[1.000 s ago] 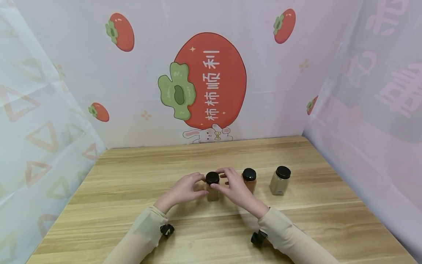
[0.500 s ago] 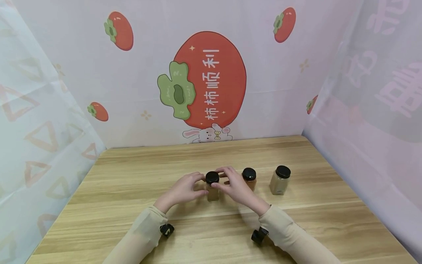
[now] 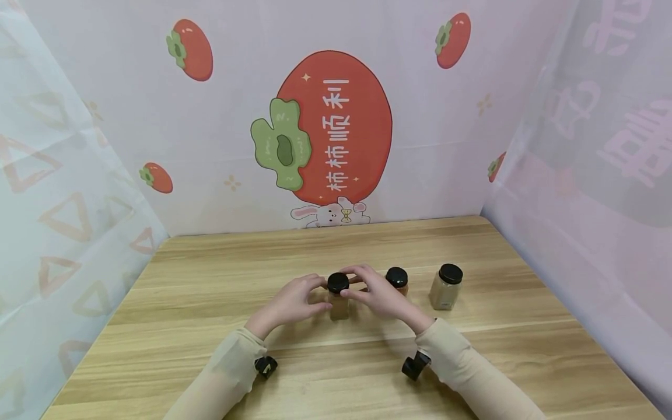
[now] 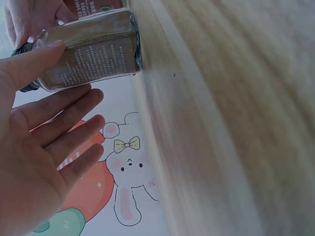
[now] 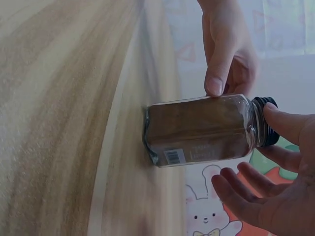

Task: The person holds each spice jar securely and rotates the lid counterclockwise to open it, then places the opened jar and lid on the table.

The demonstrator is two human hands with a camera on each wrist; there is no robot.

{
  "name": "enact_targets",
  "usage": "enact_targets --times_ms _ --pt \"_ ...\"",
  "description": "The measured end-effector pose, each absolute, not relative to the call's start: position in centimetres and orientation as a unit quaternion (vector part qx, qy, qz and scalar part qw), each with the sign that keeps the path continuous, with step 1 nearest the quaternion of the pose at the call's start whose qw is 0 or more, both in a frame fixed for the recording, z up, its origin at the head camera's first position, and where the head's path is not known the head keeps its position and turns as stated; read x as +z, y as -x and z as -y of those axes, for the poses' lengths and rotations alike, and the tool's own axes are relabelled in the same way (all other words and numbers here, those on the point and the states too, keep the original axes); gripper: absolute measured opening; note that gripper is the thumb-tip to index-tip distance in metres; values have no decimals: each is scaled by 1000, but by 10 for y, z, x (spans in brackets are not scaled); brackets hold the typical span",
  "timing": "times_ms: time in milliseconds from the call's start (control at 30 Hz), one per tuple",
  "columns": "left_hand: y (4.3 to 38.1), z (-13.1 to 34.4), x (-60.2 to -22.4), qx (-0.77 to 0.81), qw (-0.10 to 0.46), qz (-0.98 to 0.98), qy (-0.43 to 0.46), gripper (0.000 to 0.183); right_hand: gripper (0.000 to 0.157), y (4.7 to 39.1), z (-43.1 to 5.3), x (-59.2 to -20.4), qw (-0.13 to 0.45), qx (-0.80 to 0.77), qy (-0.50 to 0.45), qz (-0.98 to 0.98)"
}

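Observation:
A square clear spice jar filled with brown powder stands upright on the wooden table, topped by a black screw lid. My left hand grips the jar's body from the left. In the left wrist view its thumb lies along the glass and the lower fingers spread loosely. From the right, my right hand holds the lid. Its thumb presses the ridged edge of the lid in the right wrist view, while the other fingers stay loosely spread. The lid sits on the jar's neck.
Behind the right hand stands a jar of reddish contents, also black-lidded and partly hidden. Farther right is a jar of pale beige powder. Printed cloth walls off the back and both sides of the wooden table.
My right hand has turned slightly round the lid, its thumb shifting right along the edge and its wrist swinging a little outward. The left hand and the jar have stayed in place.

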State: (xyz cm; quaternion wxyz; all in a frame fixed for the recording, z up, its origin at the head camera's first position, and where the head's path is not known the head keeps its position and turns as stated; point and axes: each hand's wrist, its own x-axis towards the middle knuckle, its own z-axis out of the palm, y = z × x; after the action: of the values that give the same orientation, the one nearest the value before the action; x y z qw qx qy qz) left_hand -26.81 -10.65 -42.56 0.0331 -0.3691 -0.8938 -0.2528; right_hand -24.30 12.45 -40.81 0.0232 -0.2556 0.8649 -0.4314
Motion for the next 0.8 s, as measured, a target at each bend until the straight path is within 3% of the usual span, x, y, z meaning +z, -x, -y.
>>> enact_targets --times_ms 433,800 --pt "269 106 -427 -254 38 892 371 35 42 249 -132 -402 38 -398 305 -865" --pt "267 106 -425 -255 30 894 368 36 46 246 -129 -407 31 -427 284 -858"
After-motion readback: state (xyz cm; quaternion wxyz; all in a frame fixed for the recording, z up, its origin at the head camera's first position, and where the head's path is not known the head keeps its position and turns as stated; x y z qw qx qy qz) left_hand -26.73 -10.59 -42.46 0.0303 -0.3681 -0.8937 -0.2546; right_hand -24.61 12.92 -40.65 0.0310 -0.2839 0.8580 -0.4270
